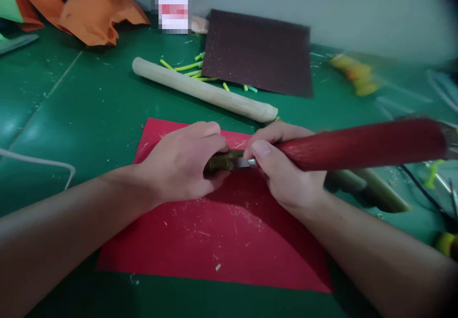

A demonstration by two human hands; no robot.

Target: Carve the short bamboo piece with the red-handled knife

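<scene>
My left hand (182,163) is closed round a knobbly green-brown stalk (218,162), its end showing between thumb and fingers. Close against it, my right hand (286,165) grips a knife; a short metal blade (242,163) and silver collar show by the thumb, touching or very near the stalk. A thick red cylinder (361,144) stretches rightward over the right hand; whether it belongs to the knife or the stalk I cannot tell. Both hands are above a red sheet (214,241) scattered with pale shavings.
A pale peeled stick (203,89) lies beyond my hands, near yellow-green strips (186,66) and a dark brown sheet (257,53). Crumpled orange paper (91,13) is back left. On the right are a blurred yellow object (354,74) and a cut greenish stalk (382,194).
</scene>
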